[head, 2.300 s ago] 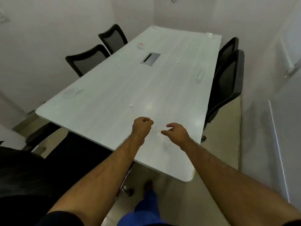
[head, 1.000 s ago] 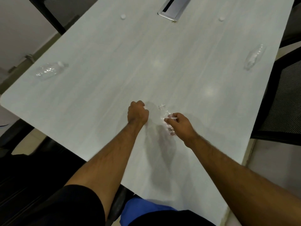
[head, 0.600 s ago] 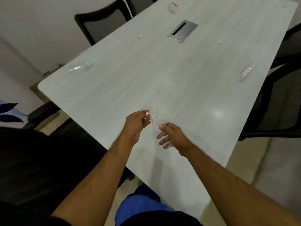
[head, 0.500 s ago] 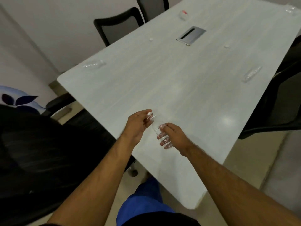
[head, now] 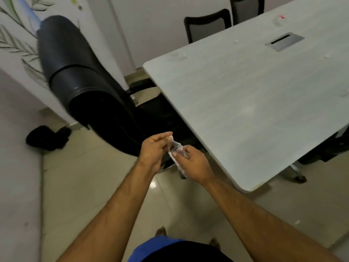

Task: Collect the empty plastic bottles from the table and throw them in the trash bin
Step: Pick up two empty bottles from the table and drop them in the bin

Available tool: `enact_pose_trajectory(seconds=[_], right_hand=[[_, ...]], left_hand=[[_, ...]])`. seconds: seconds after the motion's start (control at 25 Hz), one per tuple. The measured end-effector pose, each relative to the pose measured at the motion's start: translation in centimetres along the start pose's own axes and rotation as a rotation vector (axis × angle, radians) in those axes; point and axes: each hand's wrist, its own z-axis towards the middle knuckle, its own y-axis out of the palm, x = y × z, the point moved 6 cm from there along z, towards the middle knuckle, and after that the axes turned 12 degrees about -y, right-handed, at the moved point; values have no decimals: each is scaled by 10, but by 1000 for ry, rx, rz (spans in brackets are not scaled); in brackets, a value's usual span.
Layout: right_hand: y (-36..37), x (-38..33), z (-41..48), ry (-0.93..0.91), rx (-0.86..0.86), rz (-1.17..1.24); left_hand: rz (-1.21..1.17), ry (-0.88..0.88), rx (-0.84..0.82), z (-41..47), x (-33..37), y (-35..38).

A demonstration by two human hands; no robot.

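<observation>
A small clear plastic bottle (head: 175,151) is held in front of me, off the table and over the floor. My right hand (head: 190,162) grips its crumpled body. My left hand (head: 155,148) pinches the white cap end at the bottle's top. The pale wood-grain table (head: 255,103) lies to the right. Another clear bottle (head: 176,55) rests faintly near the table's far left corner, and one more (head: 345,92) shows at the right edge. No trash bin is in view.
A big black office chair (head: 90,91) stands just left of the table, its seat beneath my hands. Two more black chairs (head: 207,25) stand behind the table. A metal cable hatch (head: 284,41) and small white caps (head: 236,41) are on the tabletop. Dark shoes (head: 47,137) lie by the left wall.
I have turned left and stepped back from the table, carrying the bottle off the tabletop. Both hands stay on it, the left at the cap.
</observation>
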Motion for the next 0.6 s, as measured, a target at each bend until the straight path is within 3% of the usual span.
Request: enact_pose_trajectory(seconds=[0.2, 0.32, 0.44, 0.6], right_hand=[[137, -63, -10, -185, -112, -199], [253, -114, -2, -284, -192, -302], [352, -167, 12, -401, -247, -402], [444, -208, 42, -434, -254, -426]], left_hand=[[-217, 92, 268, -42, 12, -153], [-410, 142, 441, -58, 25, -282], [-501, 156, 486, -64, 47, -388], [-478, 139, 400, -62, 93, -481]])
